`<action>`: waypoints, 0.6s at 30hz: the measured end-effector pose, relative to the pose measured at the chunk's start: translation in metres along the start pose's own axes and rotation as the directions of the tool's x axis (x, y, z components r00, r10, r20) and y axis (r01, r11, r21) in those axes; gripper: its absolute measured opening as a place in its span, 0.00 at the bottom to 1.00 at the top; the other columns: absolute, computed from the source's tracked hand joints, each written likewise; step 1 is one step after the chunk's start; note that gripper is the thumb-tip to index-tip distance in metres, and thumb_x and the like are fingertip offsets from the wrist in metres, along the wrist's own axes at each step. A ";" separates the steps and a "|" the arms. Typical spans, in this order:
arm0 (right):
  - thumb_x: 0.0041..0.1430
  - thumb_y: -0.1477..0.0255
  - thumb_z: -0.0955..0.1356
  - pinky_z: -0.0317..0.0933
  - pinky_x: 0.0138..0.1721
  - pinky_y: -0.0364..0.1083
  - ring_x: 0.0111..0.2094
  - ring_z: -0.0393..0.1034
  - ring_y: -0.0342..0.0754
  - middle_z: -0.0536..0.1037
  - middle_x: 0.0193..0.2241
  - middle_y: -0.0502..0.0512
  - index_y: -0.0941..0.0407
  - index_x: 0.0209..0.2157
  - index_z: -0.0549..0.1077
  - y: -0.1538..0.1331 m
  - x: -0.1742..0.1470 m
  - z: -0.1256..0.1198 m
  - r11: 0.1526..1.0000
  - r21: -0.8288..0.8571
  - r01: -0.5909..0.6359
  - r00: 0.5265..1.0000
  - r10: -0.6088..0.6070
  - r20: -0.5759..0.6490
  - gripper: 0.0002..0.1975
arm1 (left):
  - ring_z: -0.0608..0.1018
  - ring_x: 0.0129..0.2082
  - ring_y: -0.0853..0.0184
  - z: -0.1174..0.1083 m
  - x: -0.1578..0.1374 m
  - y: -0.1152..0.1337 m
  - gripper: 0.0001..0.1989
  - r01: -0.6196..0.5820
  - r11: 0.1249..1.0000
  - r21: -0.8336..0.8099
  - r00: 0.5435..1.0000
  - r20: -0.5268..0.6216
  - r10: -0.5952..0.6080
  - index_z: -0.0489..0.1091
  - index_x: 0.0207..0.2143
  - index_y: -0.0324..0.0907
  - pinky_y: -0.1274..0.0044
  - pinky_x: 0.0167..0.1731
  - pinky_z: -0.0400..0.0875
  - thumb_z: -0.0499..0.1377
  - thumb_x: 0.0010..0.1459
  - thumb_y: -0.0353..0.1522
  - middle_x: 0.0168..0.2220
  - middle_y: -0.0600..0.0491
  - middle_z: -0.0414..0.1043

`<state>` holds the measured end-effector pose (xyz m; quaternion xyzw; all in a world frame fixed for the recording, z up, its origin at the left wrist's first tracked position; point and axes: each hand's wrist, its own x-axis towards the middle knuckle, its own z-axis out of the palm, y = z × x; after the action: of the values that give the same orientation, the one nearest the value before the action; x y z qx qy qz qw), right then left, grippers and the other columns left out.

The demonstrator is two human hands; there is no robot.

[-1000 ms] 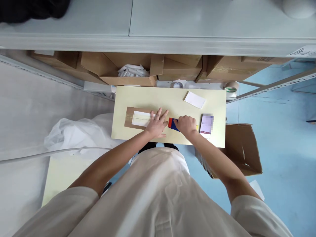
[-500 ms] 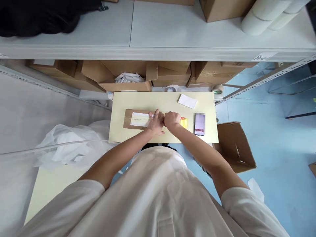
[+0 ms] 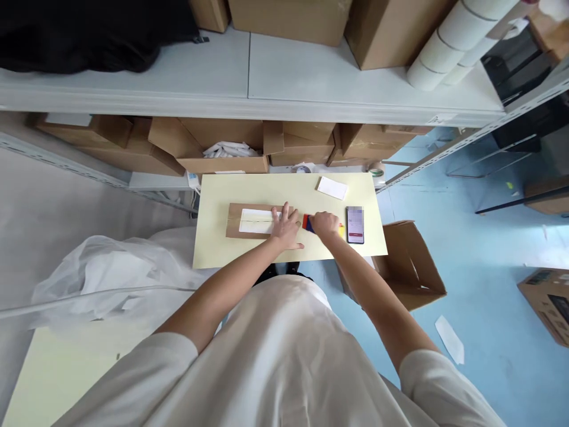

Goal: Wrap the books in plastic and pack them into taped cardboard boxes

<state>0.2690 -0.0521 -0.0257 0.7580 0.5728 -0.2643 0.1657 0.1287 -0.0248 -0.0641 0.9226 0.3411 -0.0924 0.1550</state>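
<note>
A flat brown cardboard parcel (image 3: 234,228) lies on the pale yellow tabletop, with a white label (image 3: 249,220) on its upper face. My left hand (image 3: 287,228) presses on its right end, fingers spread. To the right, my right hand (image 3: 324,223) is closed in a fist around a small red and dark blue object (image 3: 308,223), whose kind I cannot make out. Some yellow and red (image 3: 341,230) shows behind that fist, mostly hidden. Beside it lies a phone (image 3: 355,225) with its screen lit.
A white card or pad (image 3: 332,188) lies near the table's back edge. Cardboard boxes (image 3: 222,165) line the shelf behind, below a grey upper shelf (image 3: 302,71). An open carton (image 3: 411,261) stands on the floor at right; plastic wrapping (image 3: 115,267) is heaped at left.
My right hand has moved right, away from my left hand, toward the yellow item. The red and blue object now shows at its left side. My left hand stays on the parcel.
</note>
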 end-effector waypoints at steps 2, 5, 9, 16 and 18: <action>0.69 0.64 0.49 0.64 0.40 0.54 0.45 0.73 0.61 0.76 0.44 0.74 0.63 0.50 0.72 0.020 -0.001 0.011 0.985 0.070 -0.158 0.979 0.165 -0.120 0.28 | 0.36 0.66 0.34 -0.005 -0.003 -0.006 0.52 -0.021 0.992 -0.128 0.999 -0.037 0.016 0.53 0.65 0.46 0.39 0.55 0.33 0.63 0.41 0.56 0.69 0.40 0.37; 0.68 0.66 0.50 0.63 0.40 0.49 0.44 0.73 0.55 0.77 0.45 0.68 0.60 0.58 0.64 0.035 0.003 0.035 0.947 0.239 -0.213 0.931 0.271 -0.243 0.25 | 0.38 0.68 0.41 -0.015 -0.018 -0.028 0.50 -0.030 0.950 -0.312 0.992 -0.124 -0.009 0.33 0.69 0.45 0.46 0.58 0.45 0.55 0.53 0.55 0.70 0.38 0.27; 0.65 0.74 0.54 0.62 0.40 0.46 0.45 0.72 0.53 0.74 0.47 0.68 0.64 0.65 0.49 0.027 0.011 0.071 0.947 0.279 -0.158 0.930 0.238 -0.282 0.27 | 0.37 0.69 0.51 -0.013 -0.062 -0.076 0.38 0.109 0.926 -0.361 0.912 -0.335 -0.238 0.32 0.69 0.46 0.52 0.62 0.44 0.46 0.63 0.47 0.70 0.43 0.28; 0.61 0.75 0.59 0.59 0.53 0.53 0.55 0.64 0.59 0.67 0.55 0.71 0.63 0.64 0.52 0.010 -0.006 0.106 0.965 0.250 -0.082 0.930 0.164 -0.329 0.30 | 0.53 0.67 0.55 0.032 -0.117 -0.150 0.38 0.315 0.546 -0.776 0.817 -0.071 -0.572 0.36 0.68 0.34 0.63 0.60 0.59 0.44 0.64 0.47 0.68 0.35 0.44; 0.58 0.74 0.63 0.53 0.59 0.57 0.61 0.55 0.62 0.59 0.61 0.72 0.63 0.65 0.49 0.004 -0.015 0.108 0.970 0.245 -0.005 0.908 0.107 -0.404 0.35 | 0.59 0.65 0.57 0.040 -0.119 -0.157 0.37 0.192 0.497 -0.846 0.874 -0.084 -0.479 0.39 0.67 0.34 0.65 0.58 0.63 0.43 0.64 0.47 0.66 0.36 0.50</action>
<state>0.2473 -0.1250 -0.1045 0.8274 0.5368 -0.1594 -0.0440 -0.0662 0.0027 -0.1035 0.6607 0.5390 0.1920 0.4859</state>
